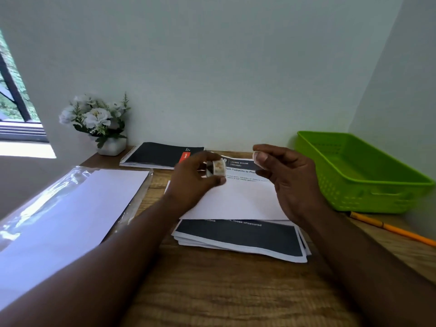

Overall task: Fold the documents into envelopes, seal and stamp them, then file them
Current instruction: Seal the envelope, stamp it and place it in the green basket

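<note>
Head view, wooden desk (212,286) against a pale wall.

Progress, judged from the layout: one white envelope (236,201) lies at centre on top of the stack of printed documents (240,239), flap side not readable. The person appears to be at the sealing or stamping step for this envelope. Several sheets are still in the stack, so most folding is probably left. The green basket (354,175) at 3 o'clock shows nothing inside from this angle; filing looks not yet begun. A pack of blank envelopes in clear wrap (70,208) lies at 9 o'clock.

Left hand (195,178): raised just above the envelope's far-left corner, fingers curled around a small roll of patterned tape or stamps (218,167), grip clamped on it between thumb and fingertips.

Right hand (290,180): raised at about the same height, just right of the roll, palm turned inward. Thumb and forefinger are pressed together near 12 o'clock of the hand, seemingly pinching a small pale piece or the free end of the strip; too blurred to confirm what it is. Other fingers are loosely curled.

Elsewhere: dark spiral notebook (162,154) at 11 o'clock, potted white flowers (96,119) at 10 o'clock, yellow pencil (391,228) at 4 o'clock beside the basket.
</note>
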`<control>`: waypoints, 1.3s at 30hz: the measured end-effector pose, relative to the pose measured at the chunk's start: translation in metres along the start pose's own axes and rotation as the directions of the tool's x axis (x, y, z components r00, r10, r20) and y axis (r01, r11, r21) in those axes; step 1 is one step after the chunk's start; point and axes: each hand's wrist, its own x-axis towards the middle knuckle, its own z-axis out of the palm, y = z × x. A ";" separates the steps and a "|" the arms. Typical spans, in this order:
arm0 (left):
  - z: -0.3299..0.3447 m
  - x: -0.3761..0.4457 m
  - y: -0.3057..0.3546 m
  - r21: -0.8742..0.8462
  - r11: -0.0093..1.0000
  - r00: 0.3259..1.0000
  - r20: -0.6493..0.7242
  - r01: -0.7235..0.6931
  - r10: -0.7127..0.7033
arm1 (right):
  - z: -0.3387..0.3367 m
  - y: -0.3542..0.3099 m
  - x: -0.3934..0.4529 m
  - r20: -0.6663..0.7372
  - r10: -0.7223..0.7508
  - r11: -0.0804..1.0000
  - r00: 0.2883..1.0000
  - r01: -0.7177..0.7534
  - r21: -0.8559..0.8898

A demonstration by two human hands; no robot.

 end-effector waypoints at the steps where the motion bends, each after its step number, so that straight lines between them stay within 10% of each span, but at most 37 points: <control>1: -0.007 0.004 -0.002 0.017 1.000 0.999 -0.037 0.020 -0.019 | -0.002 0.001 0.001 -0.023 0.016 0.999 1.000 -0.017 -0.039; 9: -0.061 0.021 -0.029 0.580 0.815 0.999 -0.046 0.015 0.014 | -0.028 0.009 0.010 -0.131 0.105 0.949 0.986 -0.139 -0.284; 22: -0.048 0.033 -0.050 0.844 0.536 0.982 0.080 0.025 -0.172 | -0.058 0.023 0.019 -0.161 0.199 0.883 0.967 -0.248 -0.397; 26: -0.019 0.017 -0.030 0.649 0.743 0.975 0.220 -0.165 0.024 | -0.062 0.023 0.023 -0.163 0.191 0.903 0.968 -0.238 -0.358; 30: 0.009 0.004 -0.018 0.643 0.730 0.848 0.502 -0.233 -0.170 | -0.067 0.022 0.026 -0.129 0.162 0.893 0.978 -0.201 -0.402; 39: 0.052 0.003 0.027 0.558 0.808 0.920 0.387 -0.189 -0.052 | -0.079 0.022 0.024 -0.142 0.297 0.823 0.944 -0.328 -0.464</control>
